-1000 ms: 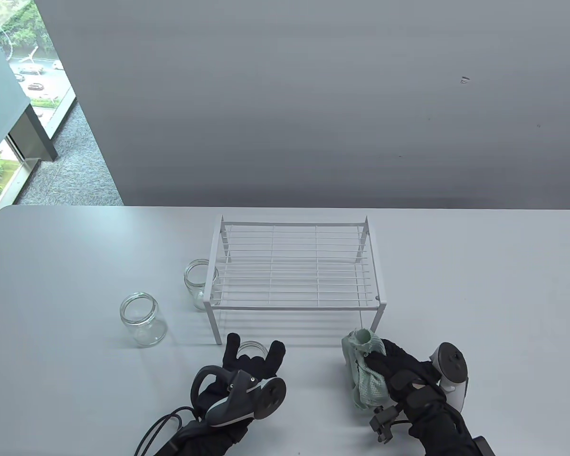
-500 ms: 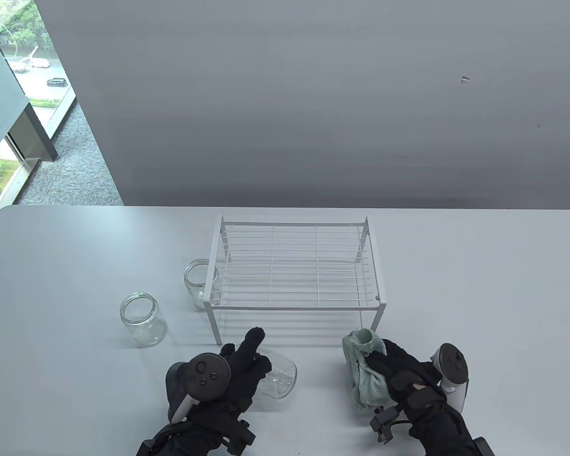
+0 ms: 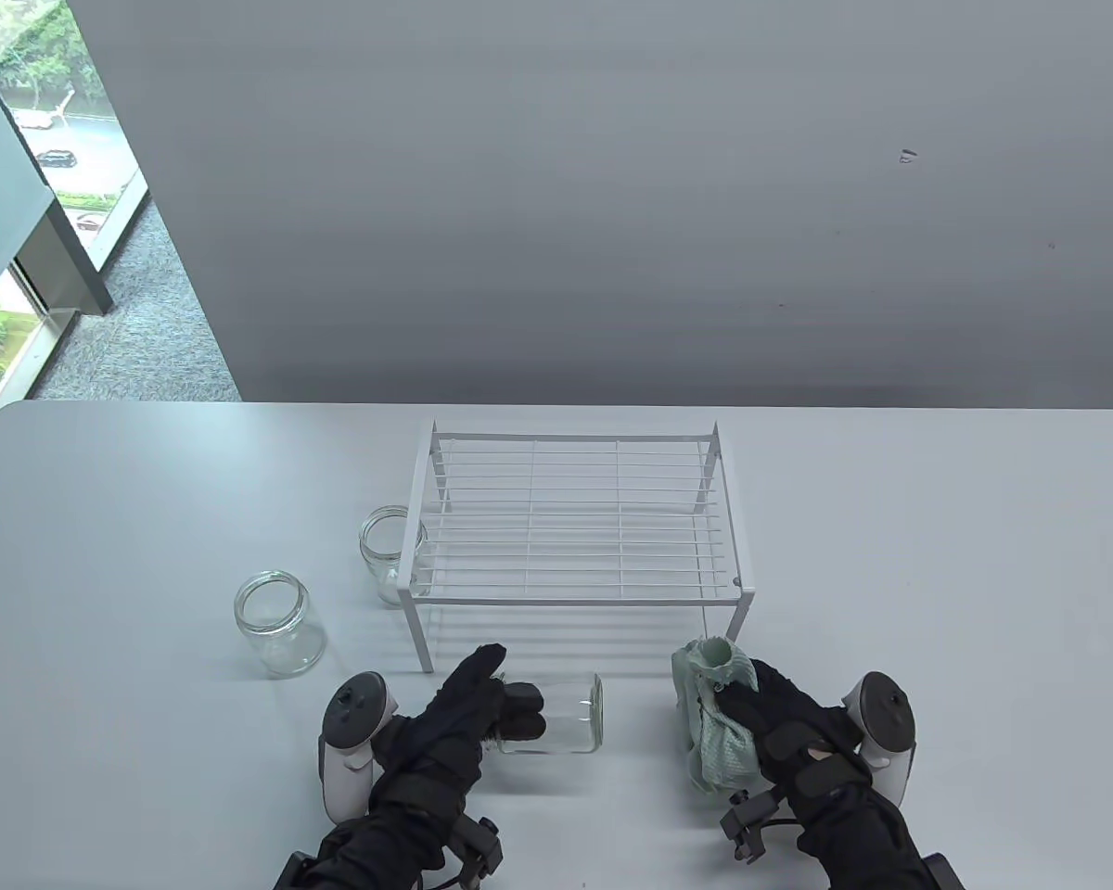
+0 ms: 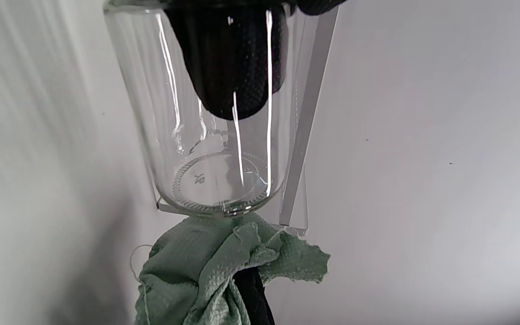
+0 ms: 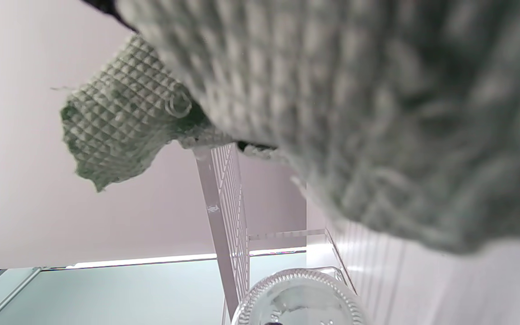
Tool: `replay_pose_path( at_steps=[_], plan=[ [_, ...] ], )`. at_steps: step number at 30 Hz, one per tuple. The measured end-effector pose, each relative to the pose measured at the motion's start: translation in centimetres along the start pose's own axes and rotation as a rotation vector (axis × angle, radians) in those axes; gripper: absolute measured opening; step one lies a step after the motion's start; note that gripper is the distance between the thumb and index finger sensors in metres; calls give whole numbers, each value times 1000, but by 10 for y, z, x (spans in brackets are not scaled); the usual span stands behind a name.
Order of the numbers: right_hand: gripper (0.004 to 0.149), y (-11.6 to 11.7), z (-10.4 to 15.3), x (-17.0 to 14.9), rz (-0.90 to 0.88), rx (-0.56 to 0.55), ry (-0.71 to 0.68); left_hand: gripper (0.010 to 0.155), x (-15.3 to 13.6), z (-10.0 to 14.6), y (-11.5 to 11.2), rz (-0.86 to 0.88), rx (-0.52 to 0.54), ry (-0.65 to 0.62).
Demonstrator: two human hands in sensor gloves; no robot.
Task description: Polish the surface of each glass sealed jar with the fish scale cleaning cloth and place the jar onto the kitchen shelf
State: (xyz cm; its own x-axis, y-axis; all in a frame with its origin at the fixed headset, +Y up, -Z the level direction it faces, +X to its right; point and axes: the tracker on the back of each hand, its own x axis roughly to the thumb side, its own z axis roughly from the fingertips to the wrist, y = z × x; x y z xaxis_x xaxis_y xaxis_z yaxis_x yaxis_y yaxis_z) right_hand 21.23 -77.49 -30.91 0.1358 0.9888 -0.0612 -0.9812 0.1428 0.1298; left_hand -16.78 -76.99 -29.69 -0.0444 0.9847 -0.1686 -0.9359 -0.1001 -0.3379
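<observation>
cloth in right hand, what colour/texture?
Pale green cloth with a small raised grid weave, held in the right hand. The right wrist view shows the pattern best.

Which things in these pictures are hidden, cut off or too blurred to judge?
- Right hand fingers: table view, under the cloth.
- Cloth: right wrist view, mostly blurred, too near.
- Far jar: table view, partly behind the shelf leg.
- Held jar mouth: left wrist view, cut off by top edge.

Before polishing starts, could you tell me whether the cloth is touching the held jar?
Apart: the table view shows bare table between the jar and the cloth.
</observation>
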Motion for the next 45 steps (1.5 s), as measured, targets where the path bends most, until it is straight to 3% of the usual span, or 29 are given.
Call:
replay_pose_path(
  at_steps=[11,15,19,23,25,27,29,33,39,41,45],
  plan=[
    [41,12,2,14,72,-28,-113,57,-2,-6,-9,24,-39,19],
    [40,31,8,36,293,-40,-319,57,-3,-8,-13,22,-63,40],
    [39,69,19,58,612,-22,-671,56,-3,-10,-20,21,-102,50],
    [39,113,30,68,931,114,-975,56,-2,-10,-25,22,-132,48],
    [39,128,30,66,1048,182,-1026,57,-1,-9,-26,35,-149,35],
    [39,143,29,59,1200,291,-1030,57,0,-9,-27,65,-164,19],
    [41,149,27,54,1282,301,-1002,59,2,-7,-28,74,-170,10],
    [60,153,18,39,1178,415,-799,61,6,-3,-30,25,-152,-12],
    [61,140,9,34,1144,366,-742,60,10,-1,-33,-47,-135,-41],
    [59,127,5,32,994,332,-709,59,13,0,-33,-45,-137,-57],
    [57,111,2,29,914,309,-698,57,11,2,-27,-13,-94,-56]
  ],
)
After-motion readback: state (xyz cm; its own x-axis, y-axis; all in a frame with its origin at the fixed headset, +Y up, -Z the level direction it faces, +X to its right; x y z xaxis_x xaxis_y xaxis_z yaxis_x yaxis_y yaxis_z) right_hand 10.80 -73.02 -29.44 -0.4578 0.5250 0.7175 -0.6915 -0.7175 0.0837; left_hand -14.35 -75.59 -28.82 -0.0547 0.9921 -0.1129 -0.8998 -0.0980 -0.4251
